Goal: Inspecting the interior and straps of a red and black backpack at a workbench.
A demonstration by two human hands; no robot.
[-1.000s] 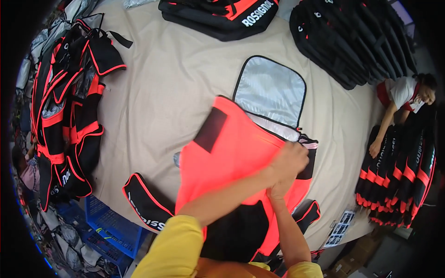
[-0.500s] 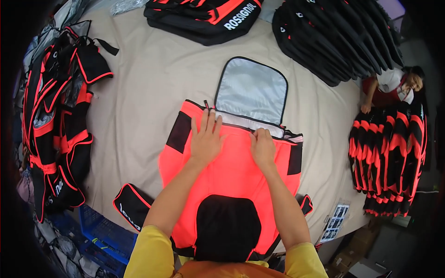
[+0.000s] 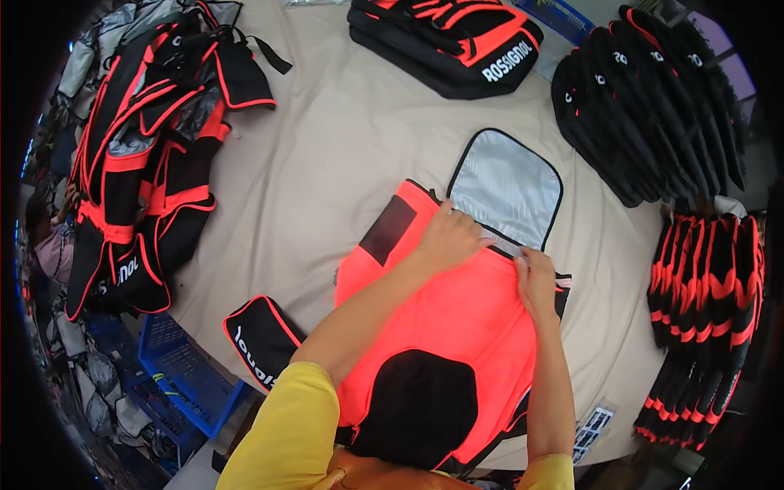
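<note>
I was at the smoothing-and-squaring step on the bag (image 3: 445,327): it lay flat on the table (image 3: 327,171) in front of me, orange panel up, with its grey-lined flap (image 3: 506,188) thrown open away from me and a black patch (image 3: 416,408) at the end nearest my body. My left hand (image 3: 447,238) rested palm down near the bag's top edge, just by the seam where the flap joins, fingers spread and flat, gripping nothing. My right hand (image 3: 535,282) sat at the same edge toward the right corner; its fingers were curled down onto the fabric, and I could not tell whether they pinched the edge or only pressed it. Both forearms came up from below, the left one crossing the orange panel at a slant, the right one running almost straight along the bag's right side.

As I judged it, the next move called for keeping that top edge lined up and the panel free of wrinkles, with even pressure from both hands so the cloth would not slide on the table.

Around me lay a heap of bags (image 3: 147,163) to the left, a folded one (image 3: 449,41) at the far edge, black stacks (image 3: 645,114) far right and an orange-trimmed row (image 3: 702,310) on the right. A black strap piece (image 3: 257,347) hung off the near-left edge.
</note>
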